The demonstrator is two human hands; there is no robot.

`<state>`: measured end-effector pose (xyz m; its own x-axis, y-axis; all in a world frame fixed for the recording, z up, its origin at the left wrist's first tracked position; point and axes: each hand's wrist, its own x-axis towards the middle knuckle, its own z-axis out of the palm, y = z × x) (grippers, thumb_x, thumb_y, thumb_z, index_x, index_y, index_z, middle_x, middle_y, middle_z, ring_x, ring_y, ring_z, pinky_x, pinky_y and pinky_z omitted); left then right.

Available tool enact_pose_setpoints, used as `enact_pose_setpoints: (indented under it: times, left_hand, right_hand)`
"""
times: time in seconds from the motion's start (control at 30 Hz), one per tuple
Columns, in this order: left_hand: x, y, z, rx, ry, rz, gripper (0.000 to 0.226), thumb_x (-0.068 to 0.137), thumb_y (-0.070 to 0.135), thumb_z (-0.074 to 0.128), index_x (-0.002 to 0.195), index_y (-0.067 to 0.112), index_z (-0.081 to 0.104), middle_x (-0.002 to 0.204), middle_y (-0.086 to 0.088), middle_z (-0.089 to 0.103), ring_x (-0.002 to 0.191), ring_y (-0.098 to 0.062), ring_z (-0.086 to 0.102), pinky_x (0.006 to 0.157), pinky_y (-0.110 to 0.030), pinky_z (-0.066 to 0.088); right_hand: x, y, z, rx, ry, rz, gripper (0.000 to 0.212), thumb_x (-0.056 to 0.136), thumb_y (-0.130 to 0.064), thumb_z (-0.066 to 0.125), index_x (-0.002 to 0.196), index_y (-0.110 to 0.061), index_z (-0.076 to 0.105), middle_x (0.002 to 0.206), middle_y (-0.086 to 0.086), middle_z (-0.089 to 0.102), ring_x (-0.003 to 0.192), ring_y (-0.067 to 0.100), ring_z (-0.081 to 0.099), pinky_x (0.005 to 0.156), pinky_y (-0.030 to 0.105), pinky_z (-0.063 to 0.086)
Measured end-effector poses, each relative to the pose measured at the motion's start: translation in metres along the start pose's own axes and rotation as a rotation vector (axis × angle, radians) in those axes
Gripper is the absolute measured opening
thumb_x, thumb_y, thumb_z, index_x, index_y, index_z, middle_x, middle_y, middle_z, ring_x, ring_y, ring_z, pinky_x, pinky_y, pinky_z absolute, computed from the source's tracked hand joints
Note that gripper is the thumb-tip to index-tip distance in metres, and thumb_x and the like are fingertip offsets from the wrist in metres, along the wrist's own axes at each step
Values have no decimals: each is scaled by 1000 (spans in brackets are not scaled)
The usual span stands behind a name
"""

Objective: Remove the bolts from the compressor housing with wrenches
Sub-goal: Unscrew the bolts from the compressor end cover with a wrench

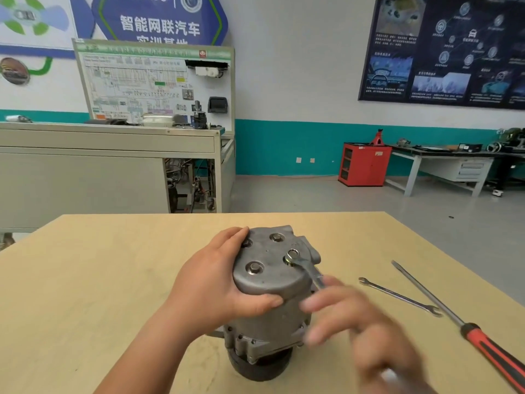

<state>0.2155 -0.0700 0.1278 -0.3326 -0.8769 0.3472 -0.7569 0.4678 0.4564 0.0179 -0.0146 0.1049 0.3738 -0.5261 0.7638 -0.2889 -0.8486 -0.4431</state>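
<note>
1. Here, the compressor housing [270, 282] stands on end near the middle of the wooden table [99, 280], its flat bolted face uppermost.
2. Left hand [216, 285]: wrapped round the upper part of the housing, with the fingers curled over the far rim and the thumb pressed on the near wall, a firm grip.
3. Right hand [358, 325]: heavily blurred, just right of the housing. The shank of the wrench [308, 270] runs into its fingers, but whether they close on it cannot be told.
4. The head of that wrench sits on the right-hand bolt [292, 254] of the top face. Three other bolts show on the same face, one partly under the left fingers.
5. A second wrench [397, 297] and a screwdriver [468, 332] with a red-and-black handle lie close together on the table to the right, apart from both hands.
6. Legible writing: the blue wall sign [160, 25] reads "智能网联汽车". The line beneath it is cut off by the training board [153, 83], whose own print is too small to read.
</note>
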Motion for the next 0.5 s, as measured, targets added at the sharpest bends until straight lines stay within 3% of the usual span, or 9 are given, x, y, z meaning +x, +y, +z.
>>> enact_pose_setpoints:
  times: [0.07, 0.1, 0.17, 0.2, 0.23, 0.3, 0.4, 0.5]
  left_hand:
    - [0, 3, 4, 21, 32, 18, 129, 37, 90, 43, 149, 28, 26, 145, 24, 29, 127, 1, 35, 98, -13, 29]
    - [3, 2, 8, 53, 44, 47, 129, 37, 90, 42, 149, 28, 26, 146, 24, 29, 127, 1, 35, 96, -12, 28]
    - [6, 3, 10, 70, 66, 80, 129, 37, 90, 41, 149, 28, 25, 146, 23, 29, 126, 1, 35, 95, -12, 29]
    - [7, 2, 9, 61, 66, 60, 129, 37, 90, 41, 149, 29, 25, 146, 23, 29, 126, 1, 35, 95, -12, 29]
    - [8, 0, 8, 49, 77, 55, 129, 37, 90, 41, 149, 29, 25, 146, 23, 29, 126, 1, 35, 95, -12, 29]
    - [8, 0, 9, 63, 86, 68, 128, 38, 90, 41, 149, 29, 25, 145, 23, 29, 125, 1, 36, 92, -10, 28]
    - [10, 5, 10, 78, 69, 37, 128, 38, 90, 41, 149, 28, 26, 145, 23, 30, 125, 2, 36, 89, -9, 26]
    - [5, 8, 4, 60, 54, 38, 124, 39, 88, 43, 146, 29, 30, 138, 25, 34, 121, 3, 39, 88, -10, 30]
  right_hand:
    - [-9, 9, -15, 464, 448, 52, 44, 99, -42, 35, 63, -19, 46, 75, -10, 67, 86, 14, 67, 89, 26, 51]
    - [-2, 16, -24, 675, 662, 156, 44, 98, -44, 37, 60, -23, 43, 61, -7, 63, 74, 19, 68, 81, 31, 54]
    - [26, 51, -36, 838, 1020, 420, 26, 98, -30, 44, 76, -18, 51, 46, -3, 52, 50, 19, 62, 59, 31, 55]
    - [45, 70, -39, 805, 1024, 619, 13, 98, -23, 45, 90, -15, 51, 48, -2, 51, 46, 16, 59, 52, 29, 54]
    - [68, 83, -40, 705, 899, 784, 8, 99, -19, 46, 101, -12, 50, 56, -1, 53, 48, 13, 59, 50, 28, 53]
    - [111, 101, -35, 336, 467, 949, 22, 98, -18, 47, 118, -8, 49, 76, 0, 59, 64, 12, 61, 60, 28, 54]
    - [163, 99, -10, -245, -138, 821, 32, 96, -25, 51, 115, -1, 58, 98, 9, 66, 90, 23, 64, 80, 37, 52]
    - [191, 67, 23, -620, -495, 540, 34, 98, -30, 46, 108, -1, 61, 95, 13, 59, 88, 27, 56, 62, 30, 38]
